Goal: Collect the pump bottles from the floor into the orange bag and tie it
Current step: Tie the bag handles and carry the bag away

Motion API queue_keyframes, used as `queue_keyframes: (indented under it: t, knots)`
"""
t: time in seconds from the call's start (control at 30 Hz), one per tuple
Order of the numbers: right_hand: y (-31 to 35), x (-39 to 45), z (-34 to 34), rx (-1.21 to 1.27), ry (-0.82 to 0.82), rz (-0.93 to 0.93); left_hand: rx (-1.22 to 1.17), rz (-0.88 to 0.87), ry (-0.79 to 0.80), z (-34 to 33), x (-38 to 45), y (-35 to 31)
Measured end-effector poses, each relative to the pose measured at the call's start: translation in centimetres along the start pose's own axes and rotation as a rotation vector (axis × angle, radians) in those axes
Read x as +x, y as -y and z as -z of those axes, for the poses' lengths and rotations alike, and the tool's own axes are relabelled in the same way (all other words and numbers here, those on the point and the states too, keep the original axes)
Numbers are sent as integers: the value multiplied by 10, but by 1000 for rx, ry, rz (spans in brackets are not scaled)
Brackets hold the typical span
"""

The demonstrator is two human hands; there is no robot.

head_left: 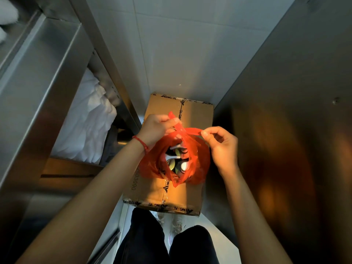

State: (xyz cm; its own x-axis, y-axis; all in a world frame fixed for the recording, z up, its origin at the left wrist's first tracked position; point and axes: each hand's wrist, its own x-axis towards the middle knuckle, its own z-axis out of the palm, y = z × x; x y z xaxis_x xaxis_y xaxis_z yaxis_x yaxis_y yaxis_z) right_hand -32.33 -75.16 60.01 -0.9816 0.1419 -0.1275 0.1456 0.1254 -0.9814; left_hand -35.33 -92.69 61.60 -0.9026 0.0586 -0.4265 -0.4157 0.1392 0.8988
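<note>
A person's left hand [155, 128] pinches one handle of the orange bag [198, 161] while the right hand [222, 147] pinches the other, the two crossed in mid-tie. The bag rests on a taped cardboard box [190, 195], pump bottles [178, 159] visible inside; cinching the knot appears next.

Orange bag [198, 159], brown box [196, 115] with black-printed tape, red wristband [142, 142].

Bag [198, 161] on box [190, 195], bottles [178, 159] inside (partly hidden), shelving [38, 73] left
</note>
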Motion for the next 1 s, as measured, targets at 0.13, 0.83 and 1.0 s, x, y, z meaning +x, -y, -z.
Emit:
queue_keyframes:
  t: [0.13,0.83,1.0]
  knots:
    - [-3,-9,-3,51,105,19,-339,180,67,1,-3,3]
    - [-18,3,-24,-181,286,-139,-291,87,70,-6,-9,3]
    - [-17,4,-24,-203,297,-191,-279,68,57,-9,-8,7]
